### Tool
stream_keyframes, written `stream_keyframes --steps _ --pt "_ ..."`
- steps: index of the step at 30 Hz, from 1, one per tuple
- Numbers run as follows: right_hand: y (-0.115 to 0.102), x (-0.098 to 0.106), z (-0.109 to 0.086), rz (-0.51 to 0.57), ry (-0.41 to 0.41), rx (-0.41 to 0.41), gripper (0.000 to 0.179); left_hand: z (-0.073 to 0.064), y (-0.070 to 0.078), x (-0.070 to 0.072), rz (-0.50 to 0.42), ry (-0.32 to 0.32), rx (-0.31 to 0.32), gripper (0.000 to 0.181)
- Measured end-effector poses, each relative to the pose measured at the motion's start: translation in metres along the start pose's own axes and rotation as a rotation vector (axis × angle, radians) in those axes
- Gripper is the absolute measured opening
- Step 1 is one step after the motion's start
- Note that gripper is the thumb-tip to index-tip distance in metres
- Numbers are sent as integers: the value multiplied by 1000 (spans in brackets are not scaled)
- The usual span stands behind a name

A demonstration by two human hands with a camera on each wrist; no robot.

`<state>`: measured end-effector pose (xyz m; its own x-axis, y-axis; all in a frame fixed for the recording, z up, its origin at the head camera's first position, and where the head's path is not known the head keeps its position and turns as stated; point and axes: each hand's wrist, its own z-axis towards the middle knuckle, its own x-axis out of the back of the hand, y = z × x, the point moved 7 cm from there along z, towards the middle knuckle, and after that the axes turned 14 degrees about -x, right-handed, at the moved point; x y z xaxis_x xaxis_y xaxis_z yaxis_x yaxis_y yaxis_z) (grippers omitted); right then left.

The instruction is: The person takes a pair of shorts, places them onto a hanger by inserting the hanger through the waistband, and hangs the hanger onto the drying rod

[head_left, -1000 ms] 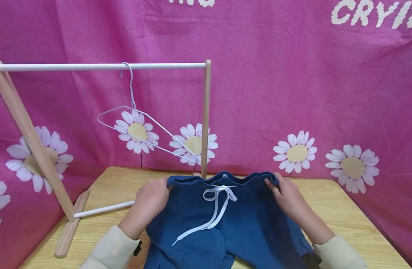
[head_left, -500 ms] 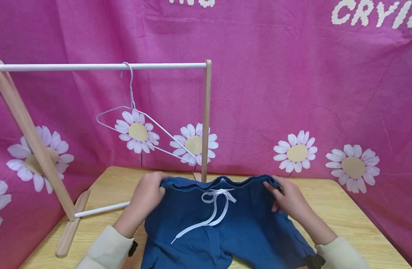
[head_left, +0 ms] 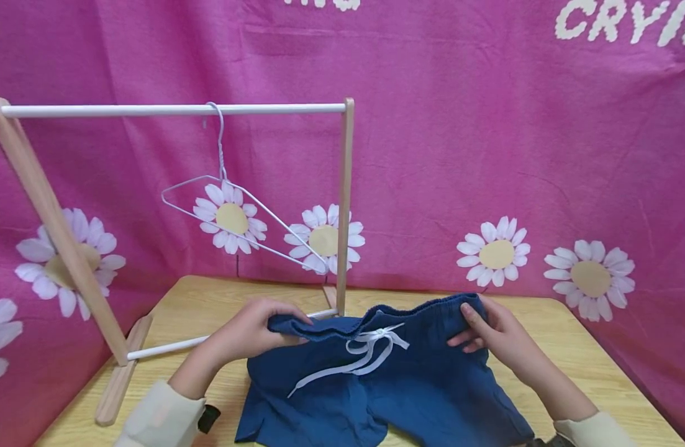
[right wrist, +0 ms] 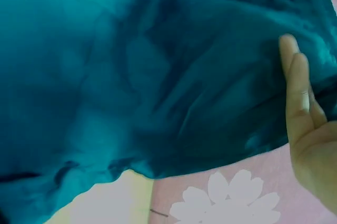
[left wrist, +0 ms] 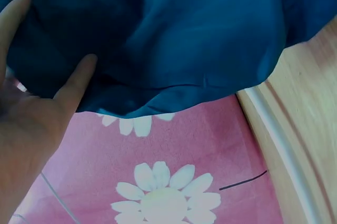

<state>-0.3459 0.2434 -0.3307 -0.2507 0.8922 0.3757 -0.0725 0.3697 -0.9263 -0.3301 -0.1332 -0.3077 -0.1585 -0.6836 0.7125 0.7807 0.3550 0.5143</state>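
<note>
A pair of dark blue shorts (head_left: 426, 391) is held at the waistband, legs spread toward the near edge of the table. Its white drawstring (head_left: 382, 333) is tied in a bow, one long end trailing left. My left hand (head_left: 249, 332) grips the left end of the waistband, with fingers along the top and thumb below. At the raised right end, my right hand (head_left: 504, 335) holds the waistband, thumb (head_left: 472, 315) on the cloth. Blue fabric (left wrist: 189, 29) fills much of the left wrist view, beside the fingers. In the right wrist view, fingers (right wrist: 299, 95) lie against the fabric.
A clothes rack (head_left: 124, 111) with wooden legs and white bars stands at the left on the wooden table (head_left: 566, 360). From its top bar hangs a wire hanger (head_left: 264, 208). A pink cloth (head_left: 431, 155) printed with daisies backs the table.
The left end of the waistband has dropped and my left hand's fingers have extended along it. My right hand has shifted slightly right, keeping its end higher. The rack and hanger stay put.
</note>
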Motion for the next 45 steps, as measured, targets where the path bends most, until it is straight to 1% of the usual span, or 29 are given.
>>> stream_keyframes --steps 1,2,5,7,9,10,12,15,17,19,21,23,25,27,29,33,35,37,39,41,43,45 --pt "1 1 -2 -10 -18 3 35 -1 1 0 -15 7 8 11" --pt "3 1 -4 -20 -39 4 33 -2 0 0 -31 20 22 12" --pt "8 0 -10 -57 -117 2 30 -5 -1 1 -70 59 80 30" --pt "13 -3 -11 -80 -156 -11 28 -7 -4 -1 -107 68 125 32" --pt "17 -4 -12 -120 -151 -25 27 -9 -8 -4 -125 61 168 30" --pt "18 -5 -12 -157 -122 -24 26 -10 -11 -6 -129 57 194 30" --pt "19 -5 -11 -279 -21 5 24 -12 -17 -11 -119 46 247 29" --pt "13 -5 -11 -469 153 116 19 -14 -26 -19 -39 33 299 28" --pt "11 -6 -9 -544 229 161 12 -14 -30 -23 44 30 317 26" --pt "10 -8 -6 -547 250 194 10 -12 -32 -26 134 43 323 24" --pt "11 -9 -2 -534 257 202 10 -11 -33 -27 222 52 325 24" --pt "12 -12 1 -515 261 215 10 -10 -32 -27 287 53 340 26" --pt "14 -15 3 -511 262 236 8 -11 -33 -28 310 32 361 29" --pt "17 -18 3 -516 257 230 13 -12 -35 -30 308 -3 389 32" --pt "20 -21 2 -523 253 227 18 -13 -35 -31 303 -31 403 29" --pt "21 -21 0 -529 259 243 15 -17 -36 -31 303 -83 439 25" --pt "20 -20 -1 -539 261 259 15 -22 -36 -32 300 -134 470 30" --pt "20 -19 -2 -548 264 264 15 -29 -37 -35 290 -204 498 35" --pt "20 -18 -4 -551 257 276 15 -37 -37 -40 257 -275 523 38" --pt "20 -19 -7 -548 240 306 15 -44 -39 -44 226 -322 541 41" --pt "19 -22 -10 -538 216 347 17 -50 -42 -46 220 -336 547 43" --pt "19 -26 -13 -530 183 388 19 -52 -46 -43 261 -333 534 43"
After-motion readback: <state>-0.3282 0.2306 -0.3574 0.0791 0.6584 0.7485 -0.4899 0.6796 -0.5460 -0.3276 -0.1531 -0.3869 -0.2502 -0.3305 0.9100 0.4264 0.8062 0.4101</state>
